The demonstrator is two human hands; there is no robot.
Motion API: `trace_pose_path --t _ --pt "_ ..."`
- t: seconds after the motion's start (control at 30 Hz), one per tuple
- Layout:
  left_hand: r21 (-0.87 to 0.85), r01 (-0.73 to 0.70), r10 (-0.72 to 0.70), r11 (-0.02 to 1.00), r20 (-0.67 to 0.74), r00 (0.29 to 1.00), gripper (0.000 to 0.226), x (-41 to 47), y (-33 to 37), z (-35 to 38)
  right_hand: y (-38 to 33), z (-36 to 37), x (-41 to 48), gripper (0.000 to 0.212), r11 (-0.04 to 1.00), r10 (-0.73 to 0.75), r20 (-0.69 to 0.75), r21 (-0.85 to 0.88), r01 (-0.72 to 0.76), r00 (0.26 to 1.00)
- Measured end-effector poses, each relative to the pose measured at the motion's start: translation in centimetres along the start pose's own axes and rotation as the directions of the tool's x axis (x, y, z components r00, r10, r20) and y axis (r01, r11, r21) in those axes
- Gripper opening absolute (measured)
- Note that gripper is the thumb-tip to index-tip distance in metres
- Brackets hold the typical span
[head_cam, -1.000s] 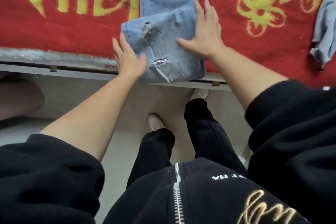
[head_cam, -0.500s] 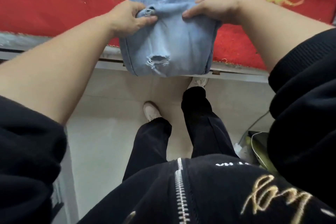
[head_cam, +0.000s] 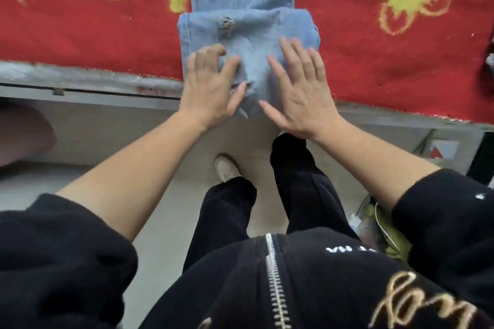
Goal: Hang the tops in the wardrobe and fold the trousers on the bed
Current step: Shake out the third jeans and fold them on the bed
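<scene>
Pressing a fold into light-blue ripped jeans [head_cam: 248, 32] at the near edge of a bed.
The doubled-over denim lies on a red blanket [head_cam: 93, 35] with yellow motifs. Its near end hangs just over the grey bed frame [head_cam: 80, 79], and the rest runs away out of view. The right hand [head_cam: 299, 88] lies flat on it, fingers straight and spread. The left hand [head_cam: 211, 88] rests beside it with fingers bent, tips on the cloth; whether they pinch it cannot be told. A white shoe [head_cam: 226, 167] stands on the floor below.
</scene>
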State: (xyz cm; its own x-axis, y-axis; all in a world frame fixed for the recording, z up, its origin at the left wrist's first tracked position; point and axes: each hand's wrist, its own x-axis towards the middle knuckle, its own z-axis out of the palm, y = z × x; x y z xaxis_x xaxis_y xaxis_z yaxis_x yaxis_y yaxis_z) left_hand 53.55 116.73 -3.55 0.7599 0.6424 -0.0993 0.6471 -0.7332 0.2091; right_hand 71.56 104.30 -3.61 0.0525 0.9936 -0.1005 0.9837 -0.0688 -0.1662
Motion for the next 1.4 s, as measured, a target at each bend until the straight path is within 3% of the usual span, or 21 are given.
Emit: trace_pose_path --t 0.07,0.17,0.23,0.37,0.57,0.67,0.77,0.9,1.03,1.13,1.23,1.3,1.4 --pt "0.069 -0.082 0.067 0.994 0.194 0.979 0.078 -2.5 -0.4 1.1 -0.3 0.9 -2.4 0.094 0.994 -0.074 0.191 -0.069 0.088 0.979" --pt "0.168 -0.111 0.061 0.979 0.280 0.958 0.099 -2.8 -0.7 2.5 -0.3 2.2 -1.9 0.104 0.993 -0.030 0.224 -0.102 0.054 0.974" --pt "0.200 -0.069 0.007 0.977 0.294 0.956 0.099 -1.3 -0.7 2.4 -0.3 2.6 -0.1 0.102 0.993 0.020 0.216 -0.115 0.005 0.976" --pt "0.212 -0.024 -0.080 0.977 0.467 0.880 0.092 1.4 0.0 0.7 -0.1 1.1 2.8 0.099 0.999 0.041 0.327 -0.044 -0.028 0.944" --pt "-0.098 0.198 -0.102 0.975 0.594 0.798 0.048 4.4 -0.4 -6.7 1.9 -7.0 6.0 0.072 0.949 0.013 0.493 0.268 -0.167 0.870" --pt "-0.114 0.241 -0.131 0.964 0.588 0.798 0.019 6.2 -0.6 -10.4 3.4 -10.6 8.0 0.068 0.919 -0.021 0.545 0.340 -0.198 0.838" --pt "-0.078 0.304 -0.215 0.949 0.544 0.811 0.009 8.6 -1.0 -13.3 4.7 -13.6 10.8 0.056 0.906 -0.013 0.551 0.360 -0.223 0.834" --pt "-0.089 0.401 -0.310 0.912 0.490 0.814 0.013 12.5 -2.1 -15.7 6.6 -16.4 15.4 0.046 0.916 0.012 0.560 0.326 -0.233 0.828" --pt "-0.083 0.367 -0.291 0.926 0.460 0.839 0.023 18.5 -4.4 -16.5 9.0 -17.1 21.3 0.043 0.897 0.036 0.609 0.330 -0.294 0.792" --pt "-0.056 0.299 -0.250 0.953 0.415 0.875 0.012 23.9 -7.6 -14.7 11.0 -16.0 26.0 0.039 0.918 0.090 0.571 0.272 -0.290 0.816" --pt "-0.100 0.280 -0.214 0.955 0.420 0.882 0.037 28.6 -10.3 -11.9 12.6 -13.8 29.6 0.053 0.930 0.141 0.513 0.225 -0.291 0.847" --pt "-0.118 0.252 -0.151 0.961 0.538 0.830 0.055 30.6 -11.4 -10.3 13.2 -12.4 31.9 0.067 0.920 0.126 0.566 0.242 -0.310 0.815" --pt "0.082 0.114 -0.140 0.990 0.623 0.769 0.081 32.0 -12.4 -8.4 13.6 -10.5 34.9 0.094 0.946 0.166 0.636 0.114 -0.304 0.753"
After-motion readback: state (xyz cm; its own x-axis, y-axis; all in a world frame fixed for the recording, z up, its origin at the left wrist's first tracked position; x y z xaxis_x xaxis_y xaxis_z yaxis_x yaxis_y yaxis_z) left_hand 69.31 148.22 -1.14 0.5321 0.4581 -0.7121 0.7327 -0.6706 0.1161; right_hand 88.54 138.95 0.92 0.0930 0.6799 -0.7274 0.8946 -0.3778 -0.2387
